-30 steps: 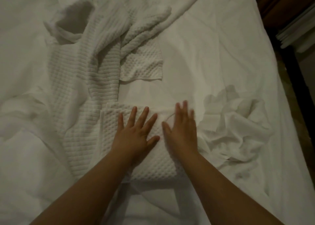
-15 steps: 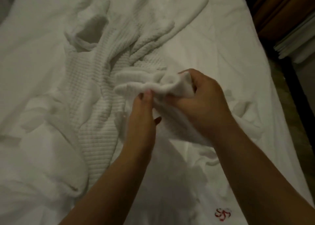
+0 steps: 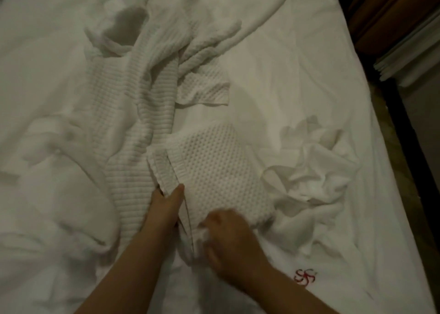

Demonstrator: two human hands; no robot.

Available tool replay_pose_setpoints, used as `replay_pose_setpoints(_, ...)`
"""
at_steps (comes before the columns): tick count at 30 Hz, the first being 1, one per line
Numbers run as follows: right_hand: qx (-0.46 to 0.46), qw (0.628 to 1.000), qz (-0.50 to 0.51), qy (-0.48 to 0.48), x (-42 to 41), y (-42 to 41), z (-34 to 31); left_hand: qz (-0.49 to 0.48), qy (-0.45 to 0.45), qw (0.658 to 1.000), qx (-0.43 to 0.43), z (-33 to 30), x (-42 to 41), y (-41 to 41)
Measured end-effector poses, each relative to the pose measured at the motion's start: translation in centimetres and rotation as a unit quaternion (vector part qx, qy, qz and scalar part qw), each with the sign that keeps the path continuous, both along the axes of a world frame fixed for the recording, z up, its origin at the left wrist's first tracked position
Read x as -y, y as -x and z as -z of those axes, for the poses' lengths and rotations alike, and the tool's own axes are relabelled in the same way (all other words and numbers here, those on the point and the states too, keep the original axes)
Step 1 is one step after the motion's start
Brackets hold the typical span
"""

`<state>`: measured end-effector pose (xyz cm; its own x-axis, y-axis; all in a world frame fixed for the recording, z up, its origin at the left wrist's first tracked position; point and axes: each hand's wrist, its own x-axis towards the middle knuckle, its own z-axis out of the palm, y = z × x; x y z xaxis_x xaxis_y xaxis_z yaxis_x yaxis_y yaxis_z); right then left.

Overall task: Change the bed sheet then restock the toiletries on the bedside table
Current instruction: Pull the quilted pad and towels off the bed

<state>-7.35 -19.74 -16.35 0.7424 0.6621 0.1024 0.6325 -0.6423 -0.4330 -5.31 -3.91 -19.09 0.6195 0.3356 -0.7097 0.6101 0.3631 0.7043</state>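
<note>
1. Bed sheet (image 3: 273, 80), white and wrinkled, covers the bed across the whole view; red embroidered mark (image 3: 305, 276) on it near the lower right.
2. Folded waffle towel (image 3: 219, 170) lies on the sheet in the middle, edges stacked along its left side.
3. Left hand (image 3: 164, 209) at the towel's left edge, thumb on top of the layered edge, fingers tucked under it, pinching the fold.
4. Right hand (image 3: 228, 240) at the towel's near corner, motion-blurred; fingers curled and bunching the cloth there.
5. Long ribbed white cloth (image 3: 142, 128) runs from upper centre down to the left of the towel, touching its left edge.
6. Small waffle cloth (image 3: 204, 92) lies flat beyond the towel, apart from it.
7. Crumpled smooth white cloth (image 3: 312, 168) just right of the towel.
8. Dark floor strip and stacked white linens (image 3: 409, 51) past the bed's right edge; brown curtain (image 3: 390, 11) above them.
</note>
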Motion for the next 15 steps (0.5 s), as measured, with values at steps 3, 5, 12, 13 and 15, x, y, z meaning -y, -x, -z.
replay_pose_setpoints(3, 0.071, 0.975, 0.209, -0.024, 0.8, -4.0, -0.3, 0.027, -0.092, 0.995, 0.031, 1.2, 0.8, 0.6)
replay_pose_setpoints(5, 0.012, 0.945, 0.324, 0.036, 1.7, -7.3, -0.7, 0.062, -0.148, 0.986, 0.044, 0.3, 1.6, 0.5)
replay_pose_setpoints(12, -0.192, 0.922, 0.226, 0.250, 0.3, -7.8, 2.1, 0.098, -0.169, 0.979, 0.052, 0.6, 1.8, 0.2)
replay_pose_setpoints(13, -0.196, 0.923, 0.215, 0.253, 0.7, -7.9, 2.0, 0.095, -0.163, 0.980, 0.061, 0.7, 1.7, 0.5)
replay_pose_setpoints(15, -0.227, 0.928, 0.207, 0.211, 1.6, -8.9, 1.4, 0.077, -0.143, 0.983, 0.080, 0.4, 1.8, 0.6)
